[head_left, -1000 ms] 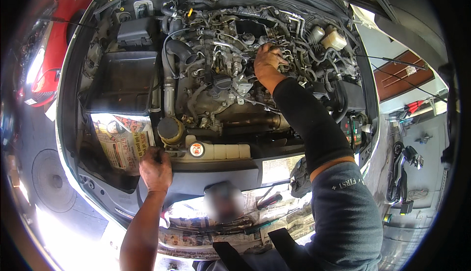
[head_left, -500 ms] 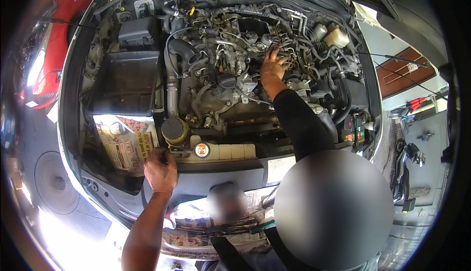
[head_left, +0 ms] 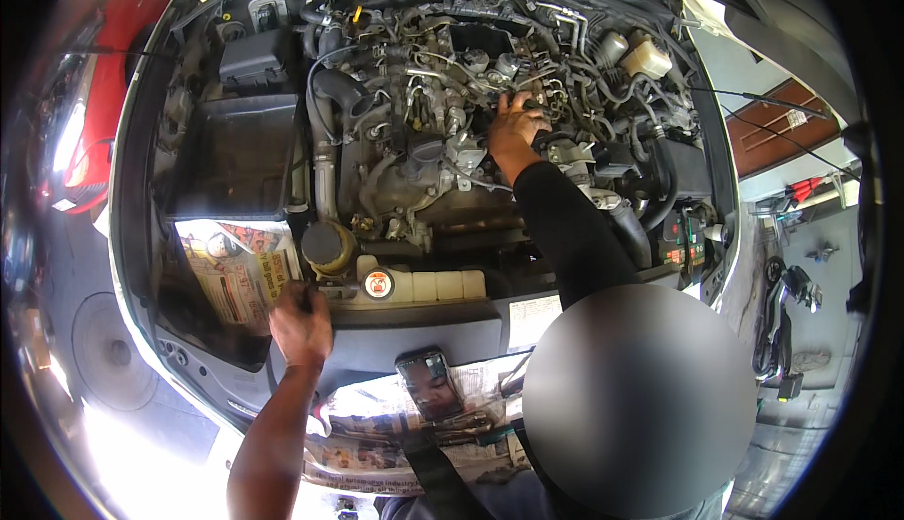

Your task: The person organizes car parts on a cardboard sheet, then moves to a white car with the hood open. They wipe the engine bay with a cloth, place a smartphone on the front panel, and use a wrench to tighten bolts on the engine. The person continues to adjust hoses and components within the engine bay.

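My left hand (head_left: 301, 327), on a bare forearm, is closed at the front of the engine bay, just right of a sheet of newspaper (head_left: 231, 270). A small dark thing seems to be in its fingers, too unclear to name. Farther in, my right hand (head_left: 516, 134), at the end of a black sleeve, lies low over the metal pipes and fittings at the middle of the engine (head_left: 433, 143). Its fingers are bent around something dark that I cannot make out. Hoses and brackets partly hide the fingertips.
A round-capped reservoir (head_left: 329, 245) and a whitish tank (head_left: 433, 284) stand along the front. Left are an open black box (head_left: 231, 162) and a black lidded box (head_left: 254, 56). A phone (head_left: 430, 383) lies on newspaper by the front edge. A blurred disc covers the lower right.
The view has shifted slightly. My right hand's fingers, more spread before, have drawn in over the engine parts. My left hand stays by the newspaper. The phone, blurred before, now shows.
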`<state>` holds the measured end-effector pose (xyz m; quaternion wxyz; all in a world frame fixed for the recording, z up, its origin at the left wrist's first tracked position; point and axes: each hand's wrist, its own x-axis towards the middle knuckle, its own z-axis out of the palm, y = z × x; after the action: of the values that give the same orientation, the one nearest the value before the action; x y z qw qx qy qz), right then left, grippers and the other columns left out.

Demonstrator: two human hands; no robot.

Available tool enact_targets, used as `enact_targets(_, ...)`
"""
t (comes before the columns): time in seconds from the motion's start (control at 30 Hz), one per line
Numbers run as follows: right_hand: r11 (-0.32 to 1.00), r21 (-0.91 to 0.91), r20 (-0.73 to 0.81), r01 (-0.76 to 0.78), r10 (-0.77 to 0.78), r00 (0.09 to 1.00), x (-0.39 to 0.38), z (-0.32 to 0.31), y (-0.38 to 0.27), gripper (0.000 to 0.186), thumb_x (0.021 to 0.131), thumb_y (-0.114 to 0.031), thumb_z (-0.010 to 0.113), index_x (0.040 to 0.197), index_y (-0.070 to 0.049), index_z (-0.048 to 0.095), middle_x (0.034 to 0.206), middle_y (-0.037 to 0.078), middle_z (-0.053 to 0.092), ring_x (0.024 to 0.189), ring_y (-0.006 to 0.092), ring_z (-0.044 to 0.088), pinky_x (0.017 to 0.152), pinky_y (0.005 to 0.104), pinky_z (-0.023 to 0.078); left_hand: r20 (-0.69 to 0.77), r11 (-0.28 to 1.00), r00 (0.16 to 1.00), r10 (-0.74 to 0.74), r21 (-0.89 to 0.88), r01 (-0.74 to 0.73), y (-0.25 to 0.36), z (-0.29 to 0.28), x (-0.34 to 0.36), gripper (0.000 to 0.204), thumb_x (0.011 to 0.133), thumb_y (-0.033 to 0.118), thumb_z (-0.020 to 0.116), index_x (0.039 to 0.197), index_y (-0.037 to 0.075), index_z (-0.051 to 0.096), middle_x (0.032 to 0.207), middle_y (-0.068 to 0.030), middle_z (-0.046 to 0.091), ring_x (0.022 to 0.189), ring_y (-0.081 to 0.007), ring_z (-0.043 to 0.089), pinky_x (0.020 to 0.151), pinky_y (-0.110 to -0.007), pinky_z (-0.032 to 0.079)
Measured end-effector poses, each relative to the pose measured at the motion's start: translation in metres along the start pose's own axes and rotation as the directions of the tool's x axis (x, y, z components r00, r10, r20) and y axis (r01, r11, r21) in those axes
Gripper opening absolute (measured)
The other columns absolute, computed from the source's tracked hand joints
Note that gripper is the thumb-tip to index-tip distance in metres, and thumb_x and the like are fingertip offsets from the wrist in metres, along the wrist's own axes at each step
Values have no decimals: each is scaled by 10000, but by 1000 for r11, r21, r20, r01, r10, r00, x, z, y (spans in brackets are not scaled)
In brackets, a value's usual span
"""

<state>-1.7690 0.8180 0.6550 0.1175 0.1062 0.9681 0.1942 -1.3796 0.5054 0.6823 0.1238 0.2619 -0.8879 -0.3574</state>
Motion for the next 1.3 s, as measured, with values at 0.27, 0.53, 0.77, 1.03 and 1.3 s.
enact_targets(0.27, 999, 37, -34, 1, 0, 999, -7, 2, -5, 905, 1105, -432, 653, 1809, -255, 113, 1847, 182, 47, 1545, 647, 366, 1157, 869, 366, -17, 1000, 1000, -8, -6, 8, 4, -2, 0, 179, 975, 191, 700, 965, 20, 754, 834, -214, 760, 807, -410, 764, 786, -501, 574)
enact_targets(0.53, 986, 162, 52, -43, 35, 998, -11, 5, -2, 894, 1117, -449, 625, 1807, -259, 89, 1850, 148, 63, 1589, 625, 306, 1199, 869, 325, -28, 999, 1000, -11, -41, 10, 3, -2, -1, 173, 967, 179, 705, 980, 19, 769, 850, -207, 771, 806, -392, 768, 783, -474, 581)
enact_targets(0.77, 1000, -12, -63, -17, 16, 998, 0, 19, -5, 829, 1107, -430, 616, 1789, -227, 191, 1810, 169, 227, 1457, 512, 495, 1057, 666, 423, -21, 999, 999, -27, -46, 26, 0, -1, 0, 163, 959, 173, 709, 994, 26, 773, 856, -198, 776, 803, -385, 769, 783, -474, 581)
enact_targets(1.03, 825, -546, -199, 146, -297, 934, 11, 31, 4, 730, 1109, -416, 598, 1725, -130, 332, 1696, 192, 402, 1562, 447, 399, 1182, 642, 373, -4, 998, 999, -50, -32, 50, 1, 0, 1, 175, 963, 187, 715, 1000, 26, 774, 891, -195, 794, 841, -391, 783, 807, -484, 591)
enact_targets(1.3, 978, -99, -200, 181, -198, 960, 6, 22, 8, 679, 1072, -340, 693, 1639, -123, 389, 1580, 161, 503, 1517, 426, 444, 1227, 662, 368, -29, 1000, 1000, 0, -14, 0, 2, -2, 0, 187, 962, 196, 709, 994, 23, 773, 884, -199, 788, 845, -392, 784, 812, -487, 590)
